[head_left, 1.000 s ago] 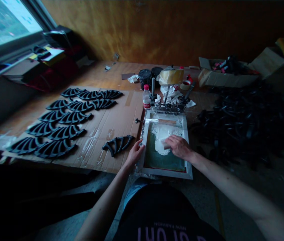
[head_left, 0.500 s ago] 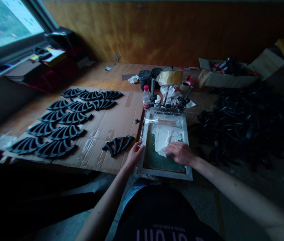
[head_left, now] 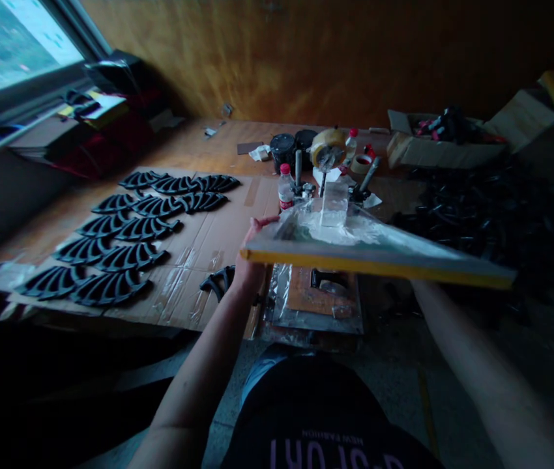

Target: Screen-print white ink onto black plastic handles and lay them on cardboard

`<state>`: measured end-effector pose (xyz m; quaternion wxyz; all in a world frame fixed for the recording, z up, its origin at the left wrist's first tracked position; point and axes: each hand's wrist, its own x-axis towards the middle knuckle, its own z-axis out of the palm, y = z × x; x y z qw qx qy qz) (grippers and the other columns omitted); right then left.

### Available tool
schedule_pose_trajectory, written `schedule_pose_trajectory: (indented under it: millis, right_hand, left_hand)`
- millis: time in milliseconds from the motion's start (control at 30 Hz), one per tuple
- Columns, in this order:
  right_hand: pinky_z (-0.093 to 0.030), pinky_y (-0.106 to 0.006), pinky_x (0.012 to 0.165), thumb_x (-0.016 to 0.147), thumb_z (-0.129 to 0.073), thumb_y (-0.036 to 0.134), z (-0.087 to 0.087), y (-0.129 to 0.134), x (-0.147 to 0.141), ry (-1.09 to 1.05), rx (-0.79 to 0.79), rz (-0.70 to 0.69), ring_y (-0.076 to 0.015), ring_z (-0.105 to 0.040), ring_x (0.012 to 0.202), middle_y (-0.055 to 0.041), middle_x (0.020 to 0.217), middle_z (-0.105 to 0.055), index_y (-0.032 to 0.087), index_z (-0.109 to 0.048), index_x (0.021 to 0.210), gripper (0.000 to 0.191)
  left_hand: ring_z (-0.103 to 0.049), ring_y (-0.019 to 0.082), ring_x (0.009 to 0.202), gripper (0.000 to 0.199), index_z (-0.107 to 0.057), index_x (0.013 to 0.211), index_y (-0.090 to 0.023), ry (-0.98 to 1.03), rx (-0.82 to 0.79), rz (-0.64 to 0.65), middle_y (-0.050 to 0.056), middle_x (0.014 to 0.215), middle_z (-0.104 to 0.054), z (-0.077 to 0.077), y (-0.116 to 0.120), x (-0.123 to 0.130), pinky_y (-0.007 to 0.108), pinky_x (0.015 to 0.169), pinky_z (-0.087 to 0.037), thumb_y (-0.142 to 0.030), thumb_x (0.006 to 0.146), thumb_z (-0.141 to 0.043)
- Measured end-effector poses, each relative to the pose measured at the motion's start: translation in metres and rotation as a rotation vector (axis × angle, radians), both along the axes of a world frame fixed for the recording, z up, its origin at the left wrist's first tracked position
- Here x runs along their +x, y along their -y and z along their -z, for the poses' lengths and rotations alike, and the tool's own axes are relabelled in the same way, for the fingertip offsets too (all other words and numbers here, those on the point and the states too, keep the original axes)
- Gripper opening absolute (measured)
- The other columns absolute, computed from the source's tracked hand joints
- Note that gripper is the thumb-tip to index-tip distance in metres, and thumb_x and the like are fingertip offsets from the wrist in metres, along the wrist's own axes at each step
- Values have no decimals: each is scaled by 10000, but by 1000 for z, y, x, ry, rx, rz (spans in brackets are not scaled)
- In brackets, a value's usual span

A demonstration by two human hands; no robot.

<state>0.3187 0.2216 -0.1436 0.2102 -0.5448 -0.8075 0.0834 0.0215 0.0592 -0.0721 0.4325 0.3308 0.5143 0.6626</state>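
Note:
A screen-printing frame (head_left: 379, 260) is raised and tilted, its yellow-edged underside toward me. White ink (head_left: 355, 229) is spread across its mesh, and a pale squeegee blade (head_left: 334, 205) stands in the ink. My left hand (head_left: 252, 257) grips the frame's left corner. My right forearm (head_left: 453, 332) reaches up under the right part of the frame, which hides the hand and its fingers. Below the frame, a black plastic part (head_left: 328, 280) lies on a brown board (head_left: 301, 296) on the base plate. Another black ribbed piece (head_left: 218, 281) lies beside my left forearm, partly covered by it.
Rows of black fan-shaped parts (head_left: 130, 229) lie on the cardboard sheet (head_left: 184, 273) to the left. Behind the frame stand a red-capped bottle (head_left: 285, 189), black tubs (head_left: 283, 151) and a tape roll (head_left: 328, 148). A dark heap of parts (head_left: 492, 228) and a carton (head_left: 446, 153) are at the right.
The frame has swung up from the base plate, uncovering the board and black part. My right hand has left the ink area and gone under the frame's right side; my left hand rose with it.

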Motion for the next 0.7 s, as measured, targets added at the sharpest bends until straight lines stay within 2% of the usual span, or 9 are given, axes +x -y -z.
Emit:
schedule_pose_trajectory:
  millis: [100, 167, 233, 367, 467, 533, 567, 633, 700]
  right_hand:
    - [-524, -231, 697, 841, -644, 388, 38, 37, -12, 92, -128, -219, -141, -633, 746, -61, 833, -700, 119, -693, 800, 276]
    - [-498, -275, 803, 803, -712, 315, 54, 60, -29, 185, -196, -316, -188, -635, 881, -98, 933, -682, 142, -665, 789, 179]
    - [-467, -301, 836, 857, -649, 254, 58, 79, -45, 250, -269, -305, -217, -623, 938, -127, 964, -668, 136, -633, 848, 119]
    - [-455, -313, 768, 955, -474, 247, 46, 122, -76, 160, -349, -208, -227, -623, 896, -133, 930, -669, 143, -575, 971, 146]
    - [-451, -307, 836, 954, -458, 206, 35, 145, -89, -9, -320, -458, -202, -604, 967, -97, 977, -659, 185, -585, 907, 137]
    - [-453, -296, 870, 939, -481, 186, 32, 141, -76, -85, -323, -548, -180, -606, 983, -61, 986, -660, 209, -599, 877, 135]
    - [-458, -299, 870, 925, -508, 187, 33, 133, -61, -78, -316, -494, -182, -611, 984, -58, 1001, -659, 213, -608, 894, 108]
    - [-476, -329, 841, 877, -578, 198, 43, 107, -16, 45, -277, -219, -220, -624, 992, -99, 1073, -648, 201, -616, 998, 127]
    - [-483, -371, 823, 803, -668, 212, 63, 80, 36, 289, -293, 12, -281, -628, 1018, -170, 1116, -635, 160, -581, 1163, 374]
  left_hand:
    - [-657, 197, 907, 547, -591, 1155, -195, 28, 105, -31, 96, 943, -685, -16, -22, 7, 281, 689, -528, -642, 890, -418]
    - [-665, 189, 906, 565, -551, 1198, -202, 67, 84, -93, 97, 976, -694, -10, -21, 17, 276, 694, -533, -652, 884, -417]
    - [-676, 197, 860, 599, -546, 1186, -179, 125, -52, -55, 115, 982, -705, 11, -7, 33, 274, 656, -535, -669, 852, -465]
    - [-685, 268, 886, 625, -608, 1081, -132, 325, -570, 379, 172, 1018, -707, 73, 40, 77, 318, 625, -548, -681, 784, -561]
    - [-688, 246, 882, 508, -613, 997, -144, 472, -598, 287, 135, 985, -709, 105, 65, 87, 324, 679, -559, -616, 815, -565]
    - [-691, 212, 740, 462, -599, 942, -139, 437, -588, 138, 115, 905, -709, 117, 73, 65, 300, 619, -552, -580, 806, -591]
    - [-682, 195, 672, 453, -590, 935, -138, 368, -596, 58, 111, 889, -708, 122, 77, 45, 287, 581, -543, -571, 804, -595]
    - [-667, 173, 597, 453, -575, 944, -136, 153, -645, -108, 119, 895, -710, 133, 89, -7, 273, 542, -528, -574, 839, -532]
    - [-678, 184, 603, 462, -558, 959, -138, -112, -815, -249, 126, 877, -713, 146, 105, -63, 294, 568, -541, -561, 903, -381]
